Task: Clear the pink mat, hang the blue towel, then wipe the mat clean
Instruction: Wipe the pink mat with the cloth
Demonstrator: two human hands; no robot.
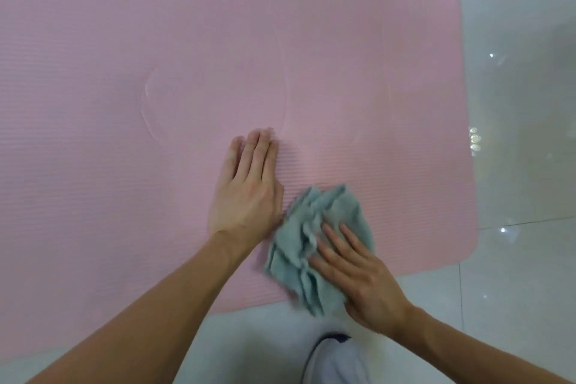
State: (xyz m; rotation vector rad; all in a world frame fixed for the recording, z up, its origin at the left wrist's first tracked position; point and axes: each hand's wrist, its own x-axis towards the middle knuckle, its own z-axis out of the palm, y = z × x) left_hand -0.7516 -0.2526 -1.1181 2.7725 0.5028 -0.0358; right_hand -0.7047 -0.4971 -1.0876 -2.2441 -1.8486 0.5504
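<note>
The pink mat (pixel 156 56) fills most of the view, ribbed, with faint curved wet streaks near its middle. My left hand (pixel 249 190) lies flat on the mat, fingers straight and together, palm down. Just to its right, a crumpled grey-green cloth (pixel 314 227) sits near the mat's front edge. My right hand (pixel 358 277) presses down on the cloth with straight, spread fingers. The cloth's near end looks blurred. No blue towel is in view.
Glossy white floor tiles (pixel 514 103) lie to the right of the mat and along its front edge. A white shoe tip (pixel 336 362) shows at the bottom, just in front of the mat.
</note>
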